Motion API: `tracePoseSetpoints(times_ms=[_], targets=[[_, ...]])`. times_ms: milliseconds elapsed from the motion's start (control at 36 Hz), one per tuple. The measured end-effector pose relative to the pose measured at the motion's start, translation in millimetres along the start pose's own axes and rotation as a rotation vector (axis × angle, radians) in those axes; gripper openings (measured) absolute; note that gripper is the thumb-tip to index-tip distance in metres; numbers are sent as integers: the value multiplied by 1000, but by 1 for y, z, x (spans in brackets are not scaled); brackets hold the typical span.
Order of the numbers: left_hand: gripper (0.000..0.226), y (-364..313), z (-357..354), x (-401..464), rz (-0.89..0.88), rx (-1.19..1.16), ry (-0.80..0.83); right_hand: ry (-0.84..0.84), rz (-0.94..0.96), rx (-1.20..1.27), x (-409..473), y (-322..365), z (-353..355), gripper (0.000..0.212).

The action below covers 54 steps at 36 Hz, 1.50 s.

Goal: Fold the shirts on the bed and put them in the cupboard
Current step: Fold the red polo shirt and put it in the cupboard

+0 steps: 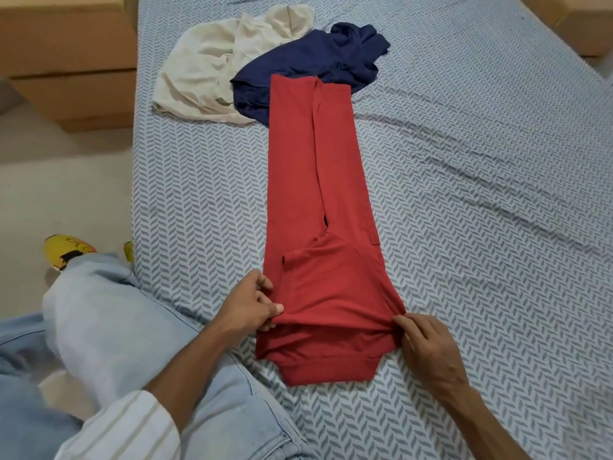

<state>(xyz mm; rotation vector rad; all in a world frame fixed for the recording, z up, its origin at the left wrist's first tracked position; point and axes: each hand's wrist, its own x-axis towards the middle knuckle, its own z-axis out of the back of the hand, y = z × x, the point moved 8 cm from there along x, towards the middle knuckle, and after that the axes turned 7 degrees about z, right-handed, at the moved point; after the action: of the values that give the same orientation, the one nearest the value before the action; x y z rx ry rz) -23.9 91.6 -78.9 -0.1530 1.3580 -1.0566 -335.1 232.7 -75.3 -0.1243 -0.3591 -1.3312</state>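
While pinching, hands (247, 302) curl inward.

Red shirt (318, 180), navy shirt (318, 58), cream shirt (205, 64).

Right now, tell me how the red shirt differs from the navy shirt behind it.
The red shirt lies flat in a long narrow strip, sides folded in; the navy shirt is a crumpled heap. The left hand and right hand pinch the red shirt's near end; nothing holds the navy shirt. The red shirt's far end overlaps the navy one. Both lie on the bed.
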Motion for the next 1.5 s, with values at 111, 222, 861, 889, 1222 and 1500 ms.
tracePoseSetpoints(times_ms=[111, 222, 861, 889, 1222, 1500], targets=[[36, 0, 0, 1, -50, 80, -21, 31, -11, -27, 2, -1, 0, 36], [31, 1, 4, 2, -84, 215, -79, 111, -70, 14, 3, -5, -2, 53], [12, -137, 93, 137, -274, 279, -367, 91, -797, 856, 318, -152, -107, 29], [14, -146, 95, 144, -289, 283, -358, 97, -803, 871, 329, -156, -110, 31], [32, -288, 134, 284, -467, 253, -457, 210, -825, 1023, 477, -192, -152, 11], [28, -319, 169, 369, -122, -105, -271, 212, -831, 1118, 536, -217, -176, 8]])
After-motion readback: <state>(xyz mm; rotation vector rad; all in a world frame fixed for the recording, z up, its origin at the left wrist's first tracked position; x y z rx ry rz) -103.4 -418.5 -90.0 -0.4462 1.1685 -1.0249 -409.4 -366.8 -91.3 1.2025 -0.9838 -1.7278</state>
